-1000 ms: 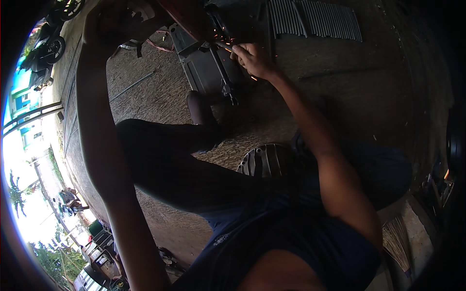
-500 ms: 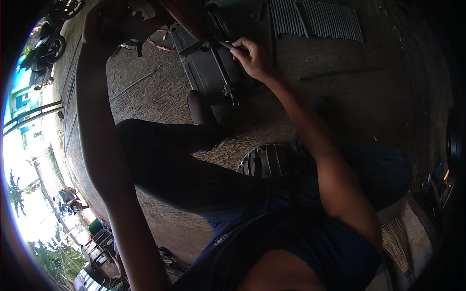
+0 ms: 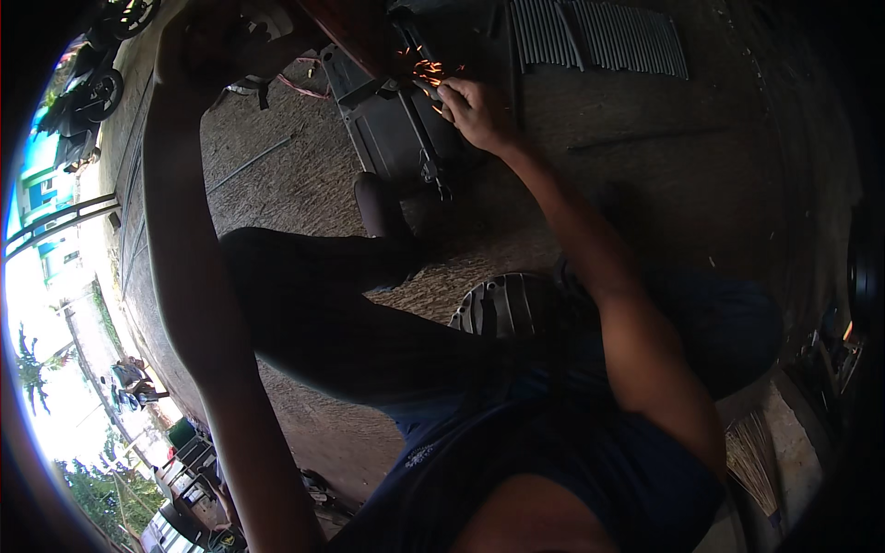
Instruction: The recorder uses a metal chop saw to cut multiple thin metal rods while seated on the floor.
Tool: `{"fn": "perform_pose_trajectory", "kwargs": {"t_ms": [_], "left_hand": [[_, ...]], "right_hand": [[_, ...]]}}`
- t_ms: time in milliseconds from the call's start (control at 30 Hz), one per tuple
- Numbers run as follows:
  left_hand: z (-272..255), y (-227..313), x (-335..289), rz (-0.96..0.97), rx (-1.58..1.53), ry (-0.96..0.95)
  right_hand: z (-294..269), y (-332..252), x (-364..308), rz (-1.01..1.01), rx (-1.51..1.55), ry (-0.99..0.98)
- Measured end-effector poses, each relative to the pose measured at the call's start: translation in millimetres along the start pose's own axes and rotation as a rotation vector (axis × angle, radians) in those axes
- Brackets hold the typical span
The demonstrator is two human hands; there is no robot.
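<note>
Orange sparks [image 3: 427, 70] fly where a cut-off saw [image 3: 336, 32] with a reddish guard meets a short metal rod [image 3: 426, 86]. My right hand [image 3: 473, 112] is closed on the rod's near end, fingers pinched just beside the sparks. The saw's grey base [image 3: 373, 138] rests on the ground, and a clamp screw [image 3: 415, 129] runs along it. At the upper left my left hand [image 3: 207, 55] is in deep shadow at the top of the saw, closed around what looks like its handle; the fingers are hard to make out.
A row of cut grey rods [image 3: 604, 41] lies at the far right. One thin rod [image 3: 253, 161] is on the ground to the left. Near my legs sits a ribbed metal cover [image 3: 502, 306]. A broom [image 3: 754, 461] is at the lower right; motorcycles [image 3: 97, 97] stand far left.
A faint glow at the rod has become a spray of sparks. My right hand has shifted very slightly; my left arm has barely moved.
</note>
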State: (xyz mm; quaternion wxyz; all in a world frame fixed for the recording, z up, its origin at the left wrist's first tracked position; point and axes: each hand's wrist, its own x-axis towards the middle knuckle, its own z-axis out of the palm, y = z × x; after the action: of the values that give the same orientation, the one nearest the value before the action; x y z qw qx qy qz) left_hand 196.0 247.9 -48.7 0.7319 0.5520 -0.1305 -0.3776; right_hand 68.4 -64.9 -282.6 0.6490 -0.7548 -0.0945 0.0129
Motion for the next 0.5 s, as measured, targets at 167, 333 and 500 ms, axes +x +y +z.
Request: {"fn": "perform_pose_trajectory", "kwargs": {"t_ms": [167,333,500], "left_hand": [[-11.4,1.0,-0.7,0.047,0.002,0.148],[-12.4,-2.5,-3.3,0.065,-0.005,0.244],[-18.9,0.6,-4.6,0.081,0.105,0.247]], "right_hand": [[-3.0,-5.7,-1.8,-0.045,-0.185,0.006],[-2.7,-2.7,-0.3,-0.088,-0.229,0.002],[-4.4,4.0,1.9,-0.014,-0.157,-0.046]]}}
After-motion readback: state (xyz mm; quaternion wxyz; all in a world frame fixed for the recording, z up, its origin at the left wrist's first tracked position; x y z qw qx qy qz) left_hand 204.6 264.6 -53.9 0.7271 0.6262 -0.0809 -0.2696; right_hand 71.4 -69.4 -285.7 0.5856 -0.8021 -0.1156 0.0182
